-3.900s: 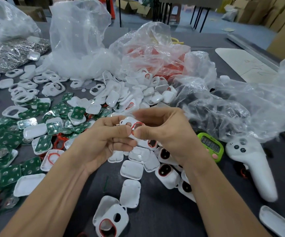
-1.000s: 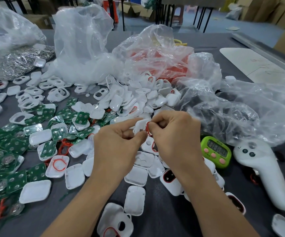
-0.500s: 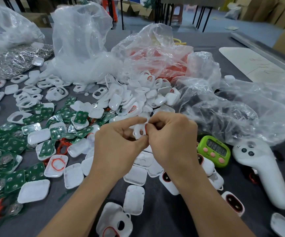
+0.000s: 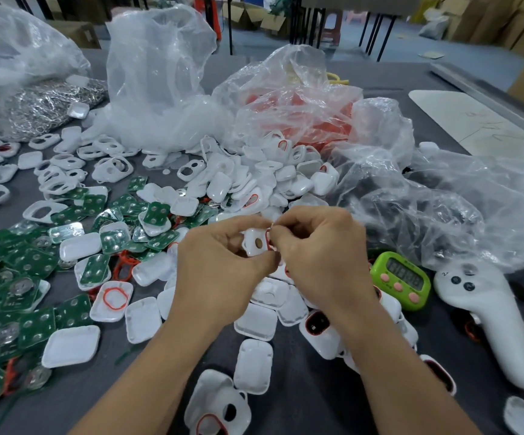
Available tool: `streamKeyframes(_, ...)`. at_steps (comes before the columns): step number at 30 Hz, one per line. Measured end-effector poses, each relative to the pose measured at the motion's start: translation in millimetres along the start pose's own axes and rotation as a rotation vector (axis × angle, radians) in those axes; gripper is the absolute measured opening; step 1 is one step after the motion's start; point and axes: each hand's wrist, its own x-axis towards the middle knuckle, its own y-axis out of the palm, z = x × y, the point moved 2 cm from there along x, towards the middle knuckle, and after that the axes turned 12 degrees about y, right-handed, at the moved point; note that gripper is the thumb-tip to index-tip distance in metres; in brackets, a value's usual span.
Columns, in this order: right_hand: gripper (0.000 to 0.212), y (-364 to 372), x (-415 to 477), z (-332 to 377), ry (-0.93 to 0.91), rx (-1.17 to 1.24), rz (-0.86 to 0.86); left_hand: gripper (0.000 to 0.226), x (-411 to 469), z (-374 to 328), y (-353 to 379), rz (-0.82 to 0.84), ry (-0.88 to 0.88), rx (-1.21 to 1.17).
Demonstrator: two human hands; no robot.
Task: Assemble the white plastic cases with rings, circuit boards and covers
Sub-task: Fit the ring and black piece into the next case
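Observation:
Both hands meet above the middle of the grey table (image 4: 301, 400). My left hand (image 4: 219, 271) grips a white plastic case (image 4: 254, 243) with a round hole in it, held up between the hands. My right hand (image 4: 320, 255) pinches a red ring (image 4: 267, 241) against the right edge of that case. Green circuit boards (image 4: 34, 271) lie scattered at the left. White covers (image 4: 142, 318) and loose cases (image 4: 223, 183) lie all around the hands. Another case with a red ring (image 4: 219, 409) lies near the front edge.
A green timer (image 4: 402, 281) and a white controller (image 4: 490, 318) lie at the right. Crumpled clear plastic bags (image 4: 442, 196) stand behind and to the right, one holding red rings (image 4: 301, 120). A bag of metal parts (image 4: 34, 108) is at the far left.
Over the last second both hands stayed together on the white case, and the fingers shifted slightly as the red ring was worked along its edge. The view moved a little.

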Motion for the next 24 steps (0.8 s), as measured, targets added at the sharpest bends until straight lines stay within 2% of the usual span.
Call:
streamKeyframes(3, 0.019, -11.4, 8.1, -1.3, 0.101, 0.203, 0.222, 0.039, 5.4, 2.0, -5.2, -0.02, -0.102, -0.223)
streamKeyframes(6, 0.029, -16.4, 12.7, -4.8, 0.206, 0.427, 0.457, 0.045, 7.6, 2.4, -5.7, 0.073, -0.194, -0.457)
streamKeyframes(9, 0.035, -16.1, 11.6, -3.9, 0.235, 0.578, 0.616, 0.045, 9.5, 4.7, -8.3, 0.118, -0.272, -0.548)
streamKeyframes(11, 0.034, -15.0, 11.2, -3.8, 0.248, 0.598, 0.587, 0.05, 9.5, 5.1, -8.7, 0.143, -0.292, -0.545)
streamKeyframes(14, 0.029, -12.5, 9.1, -3.8, 0.295, 0.602, 0.523, 0.04, 10.6, 5.4, -8.2, 0.167, -0.299, -0.503)
streamKeyframes(17, 0.031, -9.3, 7.1, -4.0, 0.345, 0.563, 0.482, 0.049, 12.2, 8.0, -10.5, 0.164, -0.319, -0.431)
streamKeyframes(22, 0.033, -6.0, 7.9, -7.2, 0.413, 0.522, 0.404, 0.035, 10.1, 8.7, -6.6, 0.163, -0.218, -0.208)
streamKeyframes(24, 0.033, -5.9, 8.5, -8.0, 0.414, 0.516, 0.383, 0.036, 9.9, 8.1, -6.1, 0.158, -0.171, -0.165)
